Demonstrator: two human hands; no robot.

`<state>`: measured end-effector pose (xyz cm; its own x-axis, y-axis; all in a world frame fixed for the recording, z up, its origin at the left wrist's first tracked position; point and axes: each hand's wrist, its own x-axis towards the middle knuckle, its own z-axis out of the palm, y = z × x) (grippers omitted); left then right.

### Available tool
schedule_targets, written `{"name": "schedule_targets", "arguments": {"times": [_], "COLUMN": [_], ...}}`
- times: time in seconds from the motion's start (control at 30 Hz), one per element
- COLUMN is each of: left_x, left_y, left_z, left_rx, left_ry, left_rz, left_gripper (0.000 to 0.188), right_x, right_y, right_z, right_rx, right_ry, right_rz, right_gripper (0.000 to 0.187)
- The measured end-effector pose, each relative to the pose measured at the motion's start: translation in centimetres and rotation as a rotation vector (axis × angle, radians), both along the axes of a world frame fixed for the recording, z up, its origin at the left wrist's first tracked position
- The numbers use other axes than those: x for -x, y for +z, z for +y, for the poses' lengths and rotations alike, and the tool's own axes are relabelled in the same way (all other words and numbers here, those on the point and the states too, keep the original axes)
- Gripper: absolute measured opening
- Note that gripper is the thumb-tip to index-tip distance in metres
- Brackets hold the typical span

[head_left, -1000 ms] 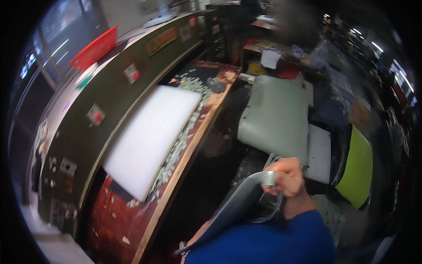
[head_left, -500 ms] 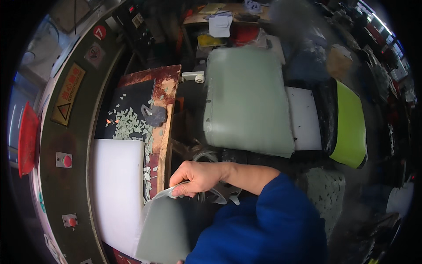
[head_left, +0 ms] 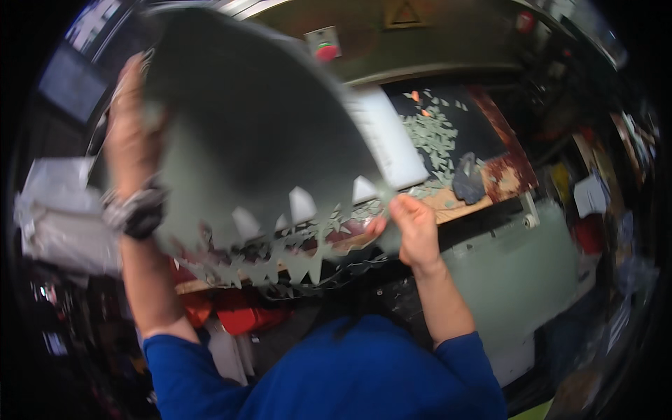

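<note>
A large grey-green sheet (head_left: pixel 266 126) is held up, tilted, in front of me. Jagged, pointed cut-outs run along its lower edge, and the machine bed shows through the gaps. My left hand (head_left: pixel 133 136), blurred and with a dark band on its wrist, grips the sheet's left side. At the lower right corner, the thumb and fingers of my right hand (head_left: pixel 416 227) are closed on the sheet. Behind that corner lies a thick white board (head_left: pixel 399 140), partly hidden by the sheet.
Small green scraps (head_left: pixel 434 140) are scattered on the bed beside a dark grey lump (head_left: pixel 469 178). The green machine beam (head_left: pixel 462 42) carries a red button (head_left: pixel 326 52). A stack of green sheets (head_left: pixel 518 273) stands at right, a red container (head_left: pixel 252 315) below.
My view has swung left toward the machine. The sheet, earlier low in my right hand, is now raised and spread out. My left hand has come into view on its left side.
</note>
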<state>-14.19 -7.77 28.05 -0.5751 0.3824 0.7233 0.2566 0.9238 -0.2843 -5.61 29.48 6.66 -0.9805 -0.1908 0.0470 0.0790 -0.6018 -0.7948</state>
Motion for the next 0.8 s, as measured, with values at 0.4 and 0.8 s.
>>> {"name": "schedule_targets", "arguments": {"times": [0.4,0.8], "left_x": [-14.6,-7.9], "left_y": [-28.6,-31.0], "left_z": [-7.5,-8.0], "left_rx": [-0.461,-0.820], "left_ry": [0.787,0.650], "left_rz": [-0.810,-0.410], "left_gripper": [0.053,0.034], "right_x": [1.3,14.5], "right_y": [-11.9,-8.3], "right_z": [5.6,4.1], "right_rx": [-0.500,-0.860], "right_ry": [-0.188,-0.272], "right_rz": [-0.280,-0.121], "right_gripper": [0.013,0.027]}}
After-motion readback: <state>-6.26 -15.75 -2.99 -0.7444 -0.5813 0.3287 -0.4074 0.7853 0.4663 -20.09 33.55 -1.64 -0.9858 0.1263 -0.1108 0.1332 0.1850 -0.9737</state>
